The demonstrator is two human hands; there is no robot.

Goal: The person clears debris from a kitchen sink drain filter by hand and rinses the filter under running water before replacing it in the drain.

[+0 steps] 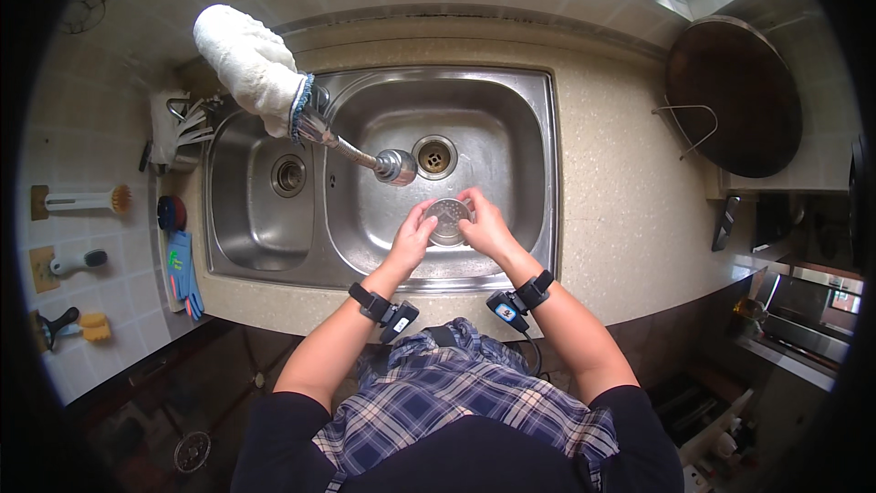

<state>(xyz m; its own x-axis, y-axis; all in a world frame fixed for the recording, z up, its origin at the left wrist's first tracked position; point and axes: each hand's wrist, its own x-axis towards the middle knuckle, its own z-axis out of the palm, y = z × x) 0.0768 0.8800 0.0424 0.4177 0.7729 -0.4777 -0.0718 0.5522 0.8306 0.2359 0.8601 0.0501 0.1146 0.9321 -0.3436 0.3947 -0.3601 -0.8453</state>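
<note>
Between my two hands is a round metal sink strainer point(449, 220) with small holes, held above the front part of the large steel sink basin point(383, 123). My left hand point(410, 236) grips its left rim, the thumb over the edge. On the other side my right hand point(487, 224) pinches the right rim with thumb and fingers. The faucet head point(397, 167) points into the basin just beyond the strainer, with no water seen running. Past my hands lies the basin's drain point(434, 157), uncovered.
A white cloth point(250, 65) wraps the faucet's upper part. At left is a smaller basin point(256, 219) with its own drain point(289, 175). Brushes point(85, 200) hang on the tiled wall above blue gloves point(182, 270). A large round dark board or lid point(736, 96) leans at right, near a phone-like object point(726, 222).
</note>
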